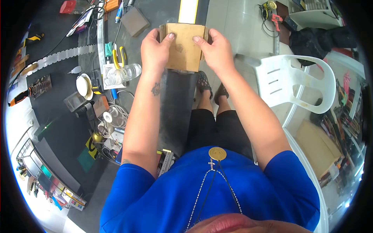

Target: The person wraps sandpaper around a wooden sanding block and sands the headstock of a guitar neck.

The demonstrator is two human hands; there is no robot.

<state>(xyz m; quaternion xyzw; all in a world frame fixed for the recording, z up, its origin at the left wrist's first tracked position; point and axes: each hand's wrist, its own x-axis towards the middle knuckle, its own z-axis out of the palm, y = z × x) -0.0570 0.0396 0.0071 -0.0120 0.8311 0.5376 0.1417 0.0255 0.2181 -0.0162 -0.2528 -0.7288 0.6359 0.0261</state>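
Observation:
A flat brown cardboard piece (185, 48) with folded side edges is held up in front of me, over the edge of the dark bench. My left hand (158, 46) grips its left side, thumb on the near face and fingers behind. On the right side my right hand (213, 49) holds it the same way, thumb pressed on the face. Behind its top edge a bright white strip with a yellow border (188, 11) shows. Both hands' fingertips are hidden behind the cardboard.
Left on the dark bench (175, 112) lie a clear plastic bottle (128, 73), yellow-handled pliers (119, 58), a grey-brown block (135, 21), a white spool (84, 86) and tangled cables (116, 115). A white plastic chair (289, 81) stands on the right.

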